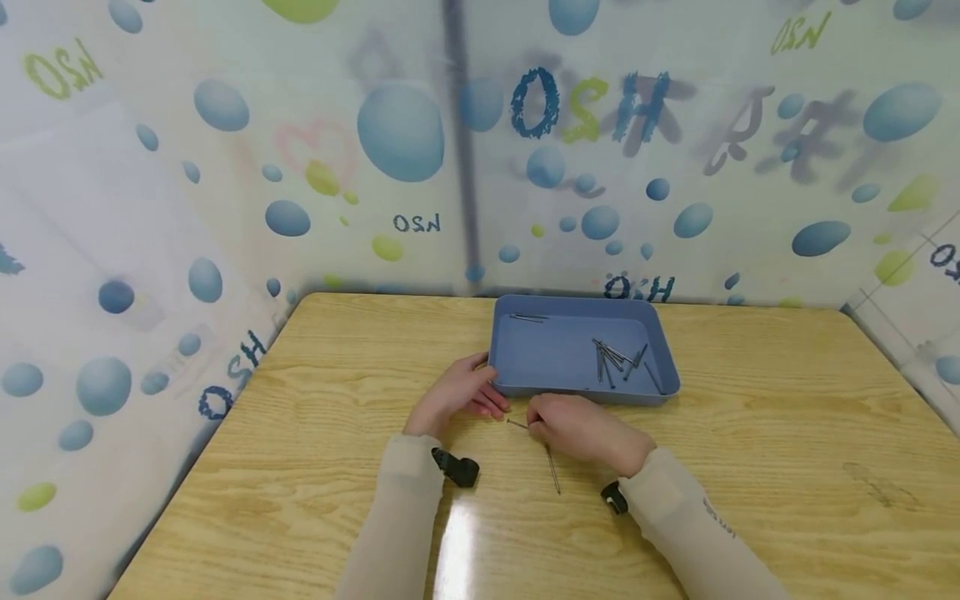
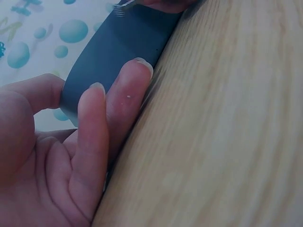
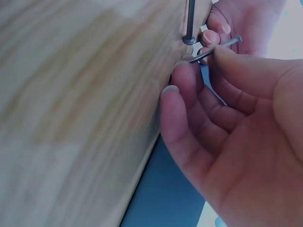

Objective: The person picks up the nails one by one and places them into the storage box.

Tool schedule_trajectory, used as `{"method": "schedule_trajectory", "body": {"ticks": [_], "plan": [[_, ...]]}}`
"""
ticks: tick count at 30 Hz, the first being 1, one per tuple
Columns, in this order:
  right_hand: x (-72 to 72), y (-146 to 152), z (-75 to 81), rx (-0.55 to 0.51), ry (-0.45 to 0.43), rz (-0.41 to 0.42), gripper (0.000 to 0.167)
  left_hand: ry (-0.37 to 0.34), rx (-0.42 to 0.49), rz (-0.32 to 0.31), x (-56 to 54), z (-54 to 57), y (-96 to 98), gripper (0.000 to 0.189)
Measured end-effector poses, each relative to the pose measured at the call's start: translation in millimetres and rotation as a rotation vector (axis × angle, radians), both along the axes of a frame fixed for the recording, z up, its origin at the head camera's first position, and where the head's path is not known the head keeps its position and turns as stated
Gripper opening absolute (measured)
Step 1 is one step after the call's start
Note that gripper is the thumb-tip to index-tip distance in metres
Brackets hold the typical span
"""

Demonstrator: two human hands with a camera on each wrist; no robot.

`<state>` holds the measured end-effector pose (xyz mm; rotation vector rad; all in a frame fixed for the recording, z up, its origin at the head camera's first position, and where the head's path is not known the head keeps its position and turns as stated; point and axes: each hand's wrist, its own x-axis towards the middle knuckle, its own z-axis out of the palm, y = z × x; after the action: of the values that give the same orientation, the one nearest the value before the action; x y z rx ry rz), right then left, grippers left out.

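Note:
In the head view my right hand (image 1: 577, 427) is just in front of the blue tray, pinching a thin metal nail (image 1: 517, 424) between thumb and fingertips. The right wrist view shows this nail (image 3: 232, 42) slanting up past the thumb, flat head outward. A second nail (image 1: 553, 471) lies on the table below the right hand; its head end (image 3: 190, 28) shows up close. My left hand (image 1: 459, 392) rests at the near left corner of the tray (image 1: 585, 395). Its thumb and fingers touch the tray wall (image 2: 128, 42), with the fingers loosely extended.
Inside the tray, several nails (image 1: 611, 354) lie jumbled on the right, and a few more (image 1: 528, 317) lie together at the back left. The wooden table (image 1: 765, 417) ends at a patterned curtain (image 1: 337, 167) behind the tray.

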<state>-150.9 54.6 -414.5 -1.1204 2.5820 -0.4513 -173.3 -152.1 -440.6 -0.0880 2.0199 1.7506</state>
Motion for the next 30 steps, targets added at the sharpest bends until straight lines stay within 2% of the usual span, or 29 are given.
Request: {"method": "schedule_trajectory", "body": {"ticks": [3,9,15,24,30], "plan": [[-1.9,-0.1,1.4,-0.008,-0.009,-0.033,0.005,0.008,-0.011,0.009,0.2,-0.6,0.1,0.058],[-2.5,1.2,3.4,-0.013,0.049,-0.024,0.005,0.007,-0.008,0.01,0.1,-1.1,-0.2,0.059],[-2.2,3.2,1.3,-0.012,0.035,-0.011,0.004,-0.004,0.004,-0.002,0.0,0.6,-0.1,0.059],[-2.2,0.8,2.6,0.022,-0.038,-0.053,0.019,-0.001,-0.002,-0.039,12.5,27.3,1.7,0.059],[-2.6,-0.7,1.6,0.049,-0.044,-0.064,0.024,0.011,0.0,-0.038,15.1,30.5,2.4,0.058]]}}
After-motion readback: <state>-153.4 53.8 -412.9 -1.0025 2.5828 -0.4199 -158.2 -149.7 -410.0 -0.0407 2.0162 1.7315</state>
